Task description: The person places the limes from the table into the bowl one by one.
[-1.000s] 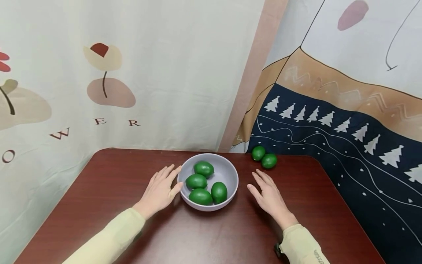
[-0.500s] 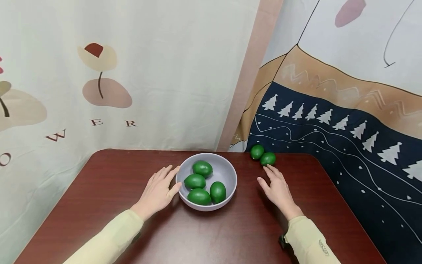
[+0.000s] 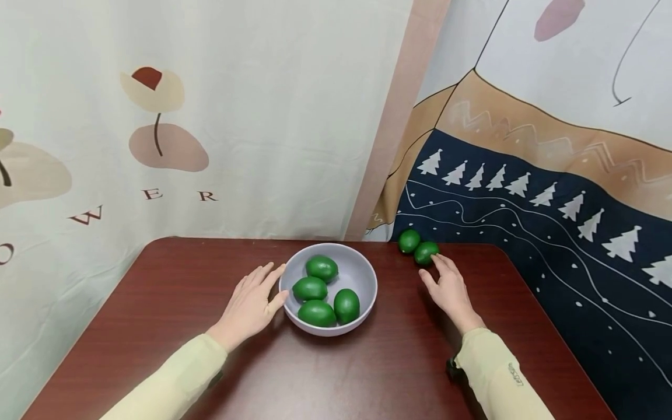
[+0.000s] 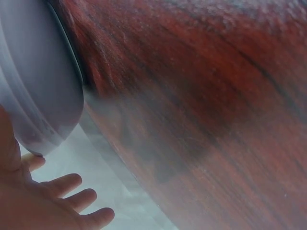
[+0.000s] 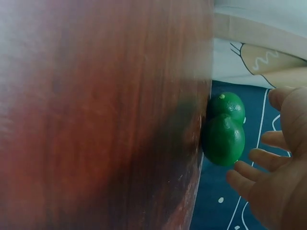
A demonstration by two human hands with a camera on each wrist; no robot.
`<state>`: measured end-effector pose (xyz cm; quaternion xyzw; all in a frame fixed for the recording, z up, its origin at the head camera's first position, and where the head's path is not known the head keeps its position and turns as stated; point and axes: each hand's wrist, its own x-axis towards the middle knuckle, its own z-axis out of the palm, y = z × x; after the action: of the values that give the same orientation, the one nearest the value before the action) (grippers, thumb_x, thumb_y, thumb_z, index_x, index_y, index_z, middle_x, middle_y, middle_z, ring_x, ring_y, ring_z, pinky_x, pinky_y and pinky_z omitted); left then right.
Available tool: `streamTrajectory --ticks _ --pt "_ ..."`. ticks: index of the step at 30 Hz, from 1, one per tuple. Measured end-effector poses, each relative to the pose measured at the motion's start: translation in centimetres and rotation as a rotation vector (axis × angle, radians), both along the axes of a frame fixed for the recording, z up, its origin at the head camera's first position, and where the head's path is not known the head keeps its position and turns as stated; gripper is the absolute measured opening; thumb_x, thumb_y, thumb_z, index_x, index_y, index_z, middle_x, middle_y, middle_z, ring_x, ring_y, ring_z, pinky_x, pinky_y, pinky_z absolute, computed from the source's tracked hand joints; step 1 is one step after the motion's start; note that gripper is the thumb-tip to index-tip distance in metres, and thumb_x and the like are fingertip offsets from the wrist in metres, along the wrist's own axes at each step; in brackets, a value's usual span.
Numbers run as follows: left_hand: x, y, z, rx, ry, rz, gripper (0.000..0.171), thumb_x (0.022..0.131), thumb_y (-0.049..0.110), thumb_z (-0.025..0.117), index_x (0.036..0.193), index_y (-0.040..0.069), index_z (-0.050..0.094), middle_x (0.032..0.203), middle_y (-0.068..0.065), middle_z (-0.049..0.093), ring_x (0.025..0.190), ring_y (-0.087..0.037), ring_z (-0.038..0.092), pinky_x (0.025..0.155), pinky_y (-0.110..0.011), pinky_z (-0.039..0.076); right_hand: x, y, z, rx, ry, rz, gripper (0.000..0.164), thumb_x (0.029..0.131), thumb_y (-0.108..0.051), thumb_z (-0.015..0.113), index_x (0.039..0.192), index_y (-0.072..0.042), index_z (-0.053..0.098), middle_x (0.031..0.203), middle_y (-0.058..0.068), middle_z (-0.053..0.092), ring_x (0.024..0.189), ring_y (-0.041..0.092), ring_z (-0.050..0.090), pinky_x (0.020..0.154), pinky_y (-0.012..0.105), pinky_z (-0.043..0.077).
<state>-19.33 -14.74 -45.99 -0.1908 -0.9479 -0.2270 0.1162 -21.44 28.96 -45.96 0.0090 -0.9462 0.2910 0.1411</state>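
A pale lilac bowl (image 3: 358, 271) on the table holds several green limes (image 3: 317, 314). My left hand (image 3: 249, 308) rests against its left rim, fingers spread and thumb at the edge; the left wrist view shows the same fingers (image 4: 81, 199) beside the bowl's outer wall (image 4: 43, 62). Near the back edge lie two more limes touching each other, the nearer lime (image 3: 426, 254) and the farther lime (image 3: 409, 240). Fingertips of my right hand (image 3: 451, 290) are right at the nearer one's right side, fingers extended. In the right wrist view its palm (image 5: 283, 187) faces that nearer lime (image 5: 223, 143).
The dark red wooden table (image 3: 336, 379) ends just behind the bowl and the two loose limes. A white printed curtain (image 3: 283, 146) hangs at the back, and a navy cloth with white trees (image 3: 517, 185) runs along the right side.
My right hand has moved right and forward, from beside the bowl to the nearer loose lime. My left hand stays at the bowl's rim. The head view has shifted slightly.
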Motion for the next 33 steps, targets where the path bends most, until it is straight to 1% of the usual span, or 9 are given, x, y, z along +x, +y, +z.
streamTrajectory --ticks 8,12,16,21,25,29,33 --pt "0.1 -0.1 -0.1 -0.002 -0.016 0.006 0.058 0.103 0.036 0.06 0.153 0.01 0.05 0.155 -0.025 0.047 0.143 -0.05 0.041 0.113 -0.069 0.032 -1.8 0.3 0.1 -0.027 -0.011 -0.005 0.058 0.102 -0.021 0.063 0.147 0.011 0.047 0.151 0.032 0.043 0.138 0.05 0.045 0.114 0.063 0.037" --pt "0.1 -0.2 -0.1 0.0 -0.024 0.01 0.058 0.102 0.036 0.06 0.153 0.011 0.05 0.155 -0.025 0.046 0.143 -0.051 0.041 0.114 -0.069 0.031 -2.6 0.4 0.1 -0.036 -0.039 -0.02 0.059 0.102 -0.021 0.062 0.149 0.011 0.045 0.15 0.033 0.042 0.137 0.051 0.044 0.115 0.061 0.036" --pt "0.2 -0.2 -0.2 0.006 -0.01 0.008 0.058 0.102 0.035 0.061 0.153 0.01 0.05 0.155 -0.026 0.046 0.141 -0.052 0.042 0.113 -0.07 0.032 -3.3 0.4 0.0 -0.043 -0.065 -0.035 0.061 0.102 -0.022 0.062 0.149 0.012 0.043 0.151 0.033 0.04 0.138 0.05 0.043 0.116 0.06 0.036" --pt "0.2 -0.1 0.0 -0.006 -0.022 0.013 0.059 0.102 0.036 0.06 0.154 0.011 0.05 0.158 -0.024 0.043 0.145 -0.05 0.039 0.115 -0.069 0.03 -3.9 0.5 -0.2 -0.044 -0.082 -0.054 0.061 0.102 -0.023 0.062 0.149 0.011 0.043 0.152 0.032 0.038 0.136 0.049 0.043 0.115 0.061 0.036" --pt "0.1 0.1 0.0 -0.017 -0.041 0.016 0.059 0.102 0.037 0.061 0.155 0.012 0.049 0.16 -0.021 0.041 0.148 -0.048 0.035 0.118 -0.067 0.027 -4.1 0.4 -0.2 -0.031 -0.111 -0.071 0.064 0.102 -0.025 0.061 0.151 0.01 0.04 0.155 0.032 0.034 0.136 0.05 0.043 0.113 0.064 0.037" --pt "0.1 0.2 0.1 -0.026 -0.041 0.019 0.059 0.102 0.036 0.061 0.155 0.012 0.048 0.161 -0.021 0.04 0.149 -0.047 0.033 0.119 -0.067 0.025 -4.5 0.3 -0.3 -0.016 -0.13 -0.095 0.068 0.102 -0.026 0.061 0.153 0.01 0.036 0.157 0.032 0.031 0.136 0.051 0.042 0.112 0.066 0.037" --pt "0.2 0.2 0.2 -0.02 -0.033 0.02 0.059 0.102 0.037 0.06 0.154 0.012 0.049 0.16 -0.021 0.041 0.149 -0.047 0.033 0.118 -0.067 0.025 -4.9 0.4 -0.7 -0.009 -0.135 -0.116 0.071 0.101 -0.027 0.063 0.154 0.009 0.035 0.156 0.034 0.031 0.135 0.052 0.043 0.112 0.066 0.037"
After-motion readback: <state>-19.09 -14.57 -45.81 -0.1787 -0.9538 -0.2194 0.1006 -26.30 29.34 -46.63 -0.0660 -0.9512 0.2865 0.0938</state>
